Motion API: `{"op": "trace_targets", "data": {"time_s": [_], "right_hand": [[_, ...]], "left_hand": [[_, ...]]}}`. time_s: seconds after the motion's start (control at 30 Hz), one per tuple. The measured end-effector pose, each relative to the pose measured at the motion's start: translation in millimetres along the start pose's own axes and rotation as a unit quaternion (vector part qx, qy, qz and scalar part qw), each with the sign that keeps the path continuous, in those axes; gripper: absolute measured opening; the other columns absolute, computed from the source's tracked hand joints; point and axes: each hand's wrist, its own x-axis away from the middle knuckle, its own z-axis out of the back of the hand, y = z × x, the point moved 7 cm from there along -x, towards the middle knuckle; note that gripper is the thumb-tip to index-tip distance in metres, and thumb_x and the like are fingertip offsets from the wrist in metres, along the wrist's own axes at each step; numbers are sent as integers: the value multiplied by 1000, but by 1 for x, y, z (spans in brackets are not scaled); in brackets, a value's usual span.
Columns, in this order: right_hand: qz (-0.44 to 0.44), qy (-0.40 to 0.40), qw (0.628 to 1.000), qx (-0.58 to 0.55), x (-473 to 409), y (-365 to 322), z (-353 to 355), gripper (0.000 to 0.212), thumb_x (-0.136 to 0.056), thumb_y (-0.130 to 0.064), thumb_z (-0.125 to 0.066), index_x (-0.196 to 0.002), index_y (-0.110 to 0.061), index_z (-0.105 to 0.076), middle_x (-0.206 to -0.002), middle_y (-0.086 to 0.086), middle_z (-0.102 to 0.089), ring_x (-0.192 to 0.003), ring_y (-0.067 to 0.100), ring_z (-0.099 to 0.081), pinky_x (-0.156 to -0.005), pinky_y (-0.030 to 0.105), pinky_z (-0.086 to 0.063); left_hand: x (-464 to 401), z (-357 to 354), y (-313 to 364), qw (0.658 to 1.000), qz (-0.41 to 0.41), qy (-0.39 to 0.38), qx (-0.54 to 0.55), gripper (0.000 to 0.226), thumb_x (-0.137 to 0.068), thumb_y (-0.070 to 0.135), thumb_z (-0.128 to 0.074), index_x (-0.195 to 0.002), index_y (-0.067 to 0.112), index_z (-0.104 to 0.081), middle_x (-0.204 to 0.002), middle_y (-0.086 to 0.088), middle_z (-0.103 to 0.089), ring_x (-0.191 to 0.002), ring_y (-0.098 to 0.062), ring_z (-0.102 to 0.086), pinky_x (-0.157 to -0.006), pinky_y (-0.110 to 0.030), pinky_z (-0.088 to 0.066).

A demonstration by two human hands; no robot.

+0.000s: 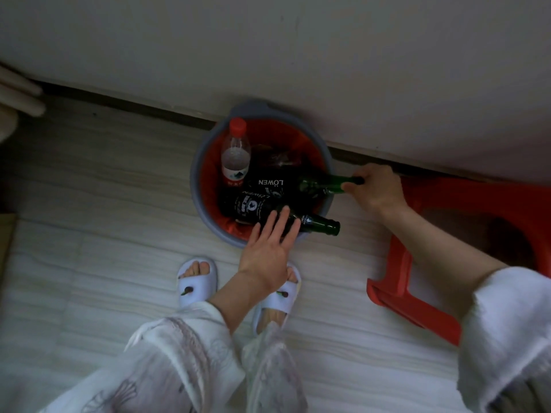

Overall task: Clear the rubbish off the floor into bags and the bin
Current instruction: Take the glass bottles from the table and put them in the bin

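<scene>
Pale floor [89, 234] with faint wood-grain streaks meets a plain off-white wall [298, 40] along a dark skirting strip. Against that strip stands a round grey bin [199, 186], lined with a glossy red bag [235, 228] that folds over the rim.

Inside the bin, a clear plastic bottle [235, 153] with a red cap leans upright at the left side. Two green glass bottles with black labels reading LÖWEN lie slanted across the bin, necks pointing right and poking past the rim. The right hand [374, 189] pinches the neck of the upper bottle [316, 183], fingers curled round its top. The left hand [268, 245] reaches forward with fingers straight and slightly spread, fingertips resting on the lower bottle [322, 226]. Dark crumpled rubbish deeper in the bin is hard to make out.

Right of the bin, a red plastic stool [399, 263] lies tipped over, cut off by the frame edge. Below, two feet in white slippers [195, 286] stand on the floor; the left arm partly hides one. Loose white sleeves and pale patterned trousers fill the bottom. Blurred pale shapes at the left edge cannot be identified.
</scene>
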Motion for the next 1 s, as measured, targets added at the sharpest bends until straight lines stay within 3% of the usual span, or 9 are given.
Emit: {"op": "trace_targets", "data": {"time_s": [0.1, 0.2, 0.3, 0.47, 0.63, 0.8, 0.9, 1.0], "right_hand": [[-7, -39, 998, 47, 11, -8, 5, 31, -92, -25, -56, -116, -6, -60, -116, 16, -62, -109, 31, -55, -76, 29, -39], [-37, -71, 997, 19, 51, -9, 9, 50, -95, -24, -50, -139, -7, -36, -135, 18, -50, -122, 34, -47, -93, 33, -40], [-45, -94, 995, 8, 104, -11, 16, 63, -94, -26, -52, -147, -12, -20, -141, 20, -43, -128, 36, -44, -102, 36, -37], [11, -114, 993, -28, 190, -66, 52, 55, -94, -24, -51, -144, -13, -30, -146, 11, -41, -135, 27, -38, -105, 27, -31], [55, -139, 987, -62, 268, -141, 88, 50, -93, -27, -53, -139, -14, -39, -134, 9, -53, -119, 22, -54, -100, 29, -38], [145, -144, 975, -82, 337, -244, 121, 38, -94, -29, -51, -130, -18, -50, -119, 3, -62, -97, 10, -55, -86, 20, -39], [216, -150, 964, -47, 379, -301, 116, 36, -94, -29, -51, -127, -16, -53, -118, 1, -62, -96, 7, -54, -86, 17, -36], [267, -170, 949, -8, 434, -353, 93, 37, -94, -33, -49, -128, -19, -51, -111, -3, -60, -101, 10, -54, -88, 20, -37]], "left_hand": [[-2, 8, -7, 999, -1, -50, 14, 74, -93, 23, -45, -149, 21, 2, -156, -4, 17, -145, -26, 6, -118, -41, -9], [18, 16, -22, 997, 12, -81, 1, 68, -94, 29, -42, -149, 17, -4, -157, -10, -4, -144, -32, -4, -117, -41, -13], [60, 34, -38, 998, 42, -36, 34, 62, -95, 22, -40, -149, 16, -10, -156, -11, -14, -144, -28, -9, -118, -33, -12], [163, 103, -56, 971, 98, 55, 213, 53, -93, 17, -47, -144, 13, -31, -147, -14, -35, -136, -28, -31, -110, -28, -25], [271, 166, -63, 935, 137, 144, 294, 46, -93, 13, -50, -137, 5, -41, -138, -17, -46, -130, -28, -41, -107, -26, -24], [398, 213, -78, 863, 181, 284, 376, 40, -93, 12, -52, -132, 5, -48, -133, -13, -52, -127, -24, -46, -104, -23, -26], [462, 214, -91, 809, 213, 351, 421, 38, -92, 11, -53, -129, 6, -50, -130, -11, -54, -124, -23, -49, -101, -21, -29], [518, 198, -106, 742, 229, 395, 492, 38, -90, 21, -55, -126, 8, -53, -123, -7, -58, -119, -22, -52, -103, -32, -36]]}}
